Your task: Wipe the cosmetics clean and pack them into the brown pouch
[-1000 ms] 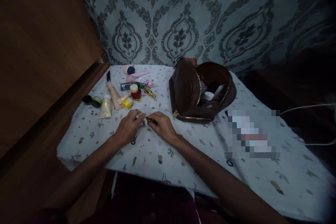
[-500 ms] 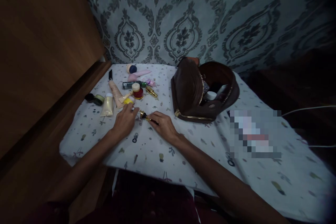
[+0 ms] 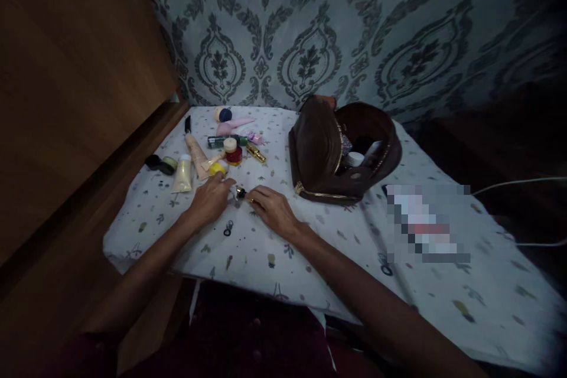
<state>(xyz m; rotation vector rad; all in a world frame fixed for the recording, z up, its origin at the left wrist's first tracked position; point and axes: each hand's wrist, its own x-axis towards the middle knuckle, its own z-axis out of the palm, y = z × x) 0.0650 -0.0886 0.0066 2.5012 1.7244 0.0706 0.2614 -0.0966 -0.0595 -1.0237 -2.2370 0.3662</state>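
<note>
My right hand (image 3: 275, 209) grips a slim gold-and-black cosmetic tube (image 3: 241, 192), low over the patterned cloth, its end pointing left. Just left of that end is my left hand (image 3: 211, 198), fingers bent and drawn together; whatever is between them is too small to make out. Beyond the left hand lie a yellow item (image 3: 217, 169), a cream squeeze tube (image 3: 182, 174) and a long beige tube (image 3: 196, 153). A red jar (image 3: 234, 156) with a pale-topped jar (image 3: 230, 144) and a gold tube (image 3: 256, 152) sit farther back.
A brown bag (image 3: 319, 153) stands unzipped at right, with a white-lidded container (image 3: 355, 159) inside. Behind are a dark green tube (image 3: 222, 141), a pink brush (image 3: 228, 127) and a round container (image 3: 222, 114). A blurred-out flat object (image 3: 423, 221) lies right. A wooden cabinet (image 3: 75, 71) borders the left.
Both hands stay close together around the gold-and-black tube, with only slight finger movement. The whole view has shifted slightly; the bag and the cosmetics lie as before.
</note>
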